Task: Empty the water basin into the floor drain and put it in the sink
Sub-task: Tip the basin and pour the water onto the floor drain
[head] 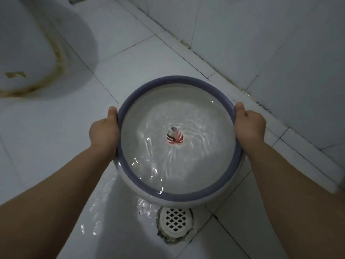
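Holding a round water basin (179,141) with both bare hands above a white tiled bathroom floor (46,139), centre of frame.

Gripping opposite sides of the bluish-purple rim: left hand (104,132) at centre left, right hand (249,126) at centre right, thumbs over the rim, fingers closed underneath. Rippling water inside, over a red leaf mark on the bottom. Just below the near rim, a white grated floor drain (175,222), with wet glints on the tiles at lower left. Toilet base (28,53) at upper left.

floor: pale glossy tiles (56,146), wet patch nearby
wall: white tiles (261,34) beyond
fixture: stained white ceramic base (28,53)
light: dim
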{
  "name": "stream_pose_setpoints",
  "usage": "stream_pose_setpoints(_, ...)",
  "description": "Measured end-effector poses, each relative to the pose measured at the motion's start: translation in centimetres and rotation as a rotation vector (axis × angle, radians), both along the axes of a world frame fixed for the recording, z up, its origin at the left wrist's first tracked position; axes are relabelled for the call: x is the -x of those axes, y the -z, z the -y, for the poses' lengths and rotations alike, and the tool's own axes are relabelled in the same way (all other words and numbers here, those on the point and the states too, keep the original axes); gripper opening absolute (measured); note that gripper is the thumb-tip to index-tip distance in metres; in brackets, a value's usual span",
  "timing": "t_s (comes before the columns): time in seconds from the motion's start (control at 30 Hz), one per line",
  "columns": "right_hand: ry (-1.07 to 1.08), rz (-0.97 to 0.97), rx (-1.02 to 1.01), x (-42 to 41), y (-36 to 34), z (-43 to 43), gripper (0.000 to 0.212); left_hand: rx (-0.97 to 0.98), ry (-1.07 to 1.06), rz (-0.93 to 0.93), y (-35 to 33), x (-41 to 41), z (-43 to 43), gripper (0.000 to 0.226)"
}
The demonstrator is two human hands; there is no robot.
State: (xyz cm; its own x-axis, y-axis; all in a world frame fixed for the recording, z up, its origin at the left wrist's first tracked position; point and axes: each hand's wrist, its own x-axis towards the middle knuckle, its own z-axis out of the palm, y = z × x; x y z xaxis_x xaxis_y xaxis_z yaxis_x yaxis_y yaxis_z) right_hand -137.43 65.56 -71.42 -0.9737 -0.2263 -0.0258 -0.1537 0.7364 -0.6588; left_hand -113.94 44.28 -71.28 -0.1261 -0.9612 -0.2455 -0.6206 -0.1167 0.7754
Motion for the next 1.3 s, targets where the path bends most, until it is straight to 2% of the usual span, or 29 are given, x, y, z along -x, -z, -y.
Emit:
stream_pose_setpoints(0.33, 0.034, 0.014, 0.092, -0.7, -0.5, -0.6, 0.061, -0.003, -0.015, -0.034, -0.5, -0.1, -0.8, 0.053)
stream_pose_setpoints(0.6, 0.062, 0.062, 0.112, -1.0, -0.7, -0.8, 0.062, 0.122, 0.121, 0.116, -0.8, -0.1, -0.9, 0.050)
stream_pose_setpoints(0.73, 0.080, 0.082, 0.110, -0.9, -0.9, -0.7, 0.062, 0.134, 0.138, 0.125, -0.9, -0.2, -1.0, 0.048)
stream_pose_setpoints(0.9, 0.074, 0.072, 0.086, -1.0, -0.7, -0.8, 0.067, 0.060, 0.049, 0.028, -0.7, -0.3, -1.0, 0.055)
stream_pose_setpoints(1.1, 0.065, 0.050, 0.091, -0.9, -0.5, -0.8, 0.071, 0.049, 0.057, 0.017, -1.0, -0.7, -1.3, 0.051)
stream_pose_setpoints(1.3, 0.047, 0.042, 0.094, -1.0, -0.4, -0.9, 0.070, 0.104, 0.126, 0.114, -1.3, -0.7, -1.8, 0.040)
